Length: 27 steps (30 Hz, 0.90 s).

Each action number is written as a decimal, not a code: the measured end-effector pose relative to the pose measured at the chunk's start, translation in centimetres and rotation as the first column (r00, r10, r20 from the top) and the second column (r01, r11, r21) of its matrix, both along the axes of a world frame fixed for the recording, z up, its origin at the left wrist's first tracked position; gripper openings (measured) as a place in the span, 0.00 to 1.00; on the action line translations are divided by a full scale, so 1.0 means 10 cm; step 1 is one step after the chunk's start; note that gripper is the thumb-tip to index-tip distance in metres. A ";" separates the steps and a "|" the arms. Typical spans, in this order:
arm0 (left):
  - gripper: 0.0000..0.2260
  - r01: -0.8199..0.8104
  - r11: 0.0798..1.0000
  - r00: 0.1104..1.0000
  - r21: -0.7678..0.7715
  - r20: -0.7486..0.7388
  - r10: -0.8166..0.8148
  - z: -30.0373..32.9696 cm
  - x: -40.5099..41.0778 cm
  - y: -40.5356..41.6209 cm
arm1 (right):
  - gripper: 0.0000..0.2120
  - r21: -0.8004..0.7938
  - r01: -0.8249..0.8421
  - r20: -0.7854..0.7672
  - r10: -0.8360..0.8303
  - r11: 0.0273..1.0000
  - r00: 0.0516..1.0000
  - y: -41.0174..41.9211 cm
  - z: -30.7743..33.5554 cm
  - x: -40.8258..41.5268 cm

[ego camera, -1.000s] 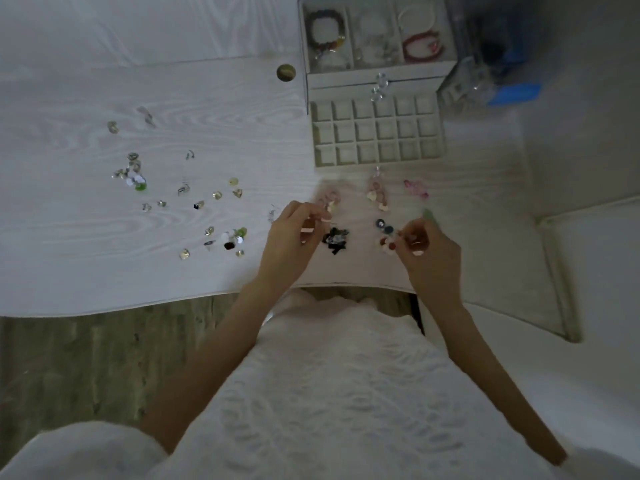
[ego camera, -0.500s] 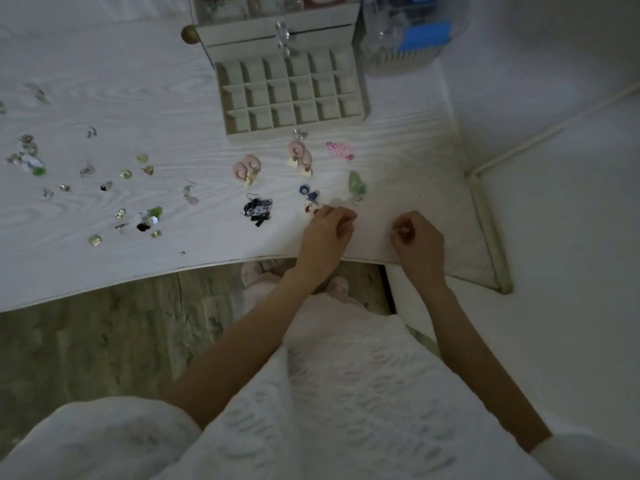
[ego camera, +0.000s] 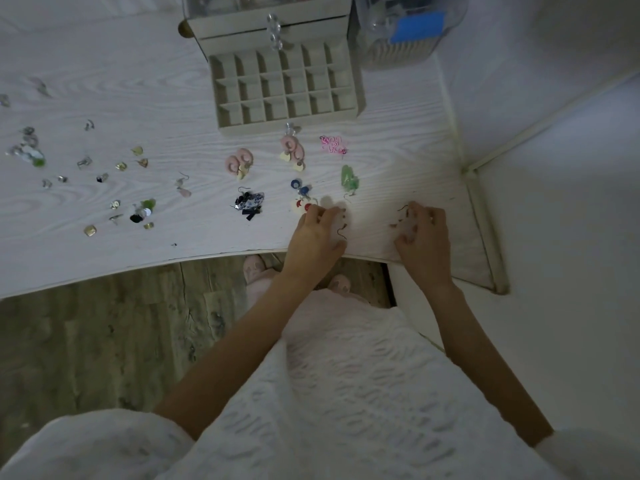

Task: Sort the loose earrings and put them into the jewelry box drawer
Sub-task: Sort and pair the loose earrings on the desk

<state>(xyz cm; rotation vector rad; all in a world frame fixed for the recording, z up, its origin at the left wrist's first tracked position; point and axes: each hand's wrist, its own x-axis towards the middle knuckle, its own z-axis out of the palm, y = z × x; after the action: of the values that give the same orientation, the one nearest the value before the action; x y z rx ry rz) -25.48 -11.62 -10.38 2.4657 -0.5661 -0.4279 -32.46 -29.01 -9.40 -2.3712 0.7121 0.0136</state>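
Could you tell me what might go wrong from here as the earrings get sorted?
1. Both the left hand and the right hand work near the table edge, so a hooked earring might slip to the floor.
2. The drawer looks empty, while small earrings lie scattered far left; some could be overlooked in dim light.

The top edge cuts off my jewelry box. My left hand hides part of a pale earring. The far-left earrings are too blurred to identify.
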 end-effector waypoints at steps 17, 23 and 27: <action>0.12 -0.055 0.996 0.998 -0.075 0.031 0.057 -0.01 0.08 -0.06 | 0.11 0.069 -0.153 0.070 0.148 0.986 0.987 0.51 -0.03 0.35; 0.11 -0.164 0.968 0.985 -0.190 -0.080 0.152 0.15 0.09 0.16 | 0.13 0.048 -0.174 0.141 0.166 0.984 0.976 0.43 0.08 0.27; 0.09 -0.034 0.965 0.999 -0.260 -0.015 0.031 0.37 0.04 0.54 | 0.08 -0.011 -0.302 0.164 0.299 0.953 0.940 0.39 0.26 0.23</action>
<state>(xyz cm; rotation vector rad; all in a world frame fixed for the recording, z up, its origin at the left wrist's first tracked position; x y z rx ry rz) -25.05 -6.24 -6.67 2.2168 -0.5398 -0.3306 -30.20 -25.12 -6.78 -2.4114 0.2663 -0.0449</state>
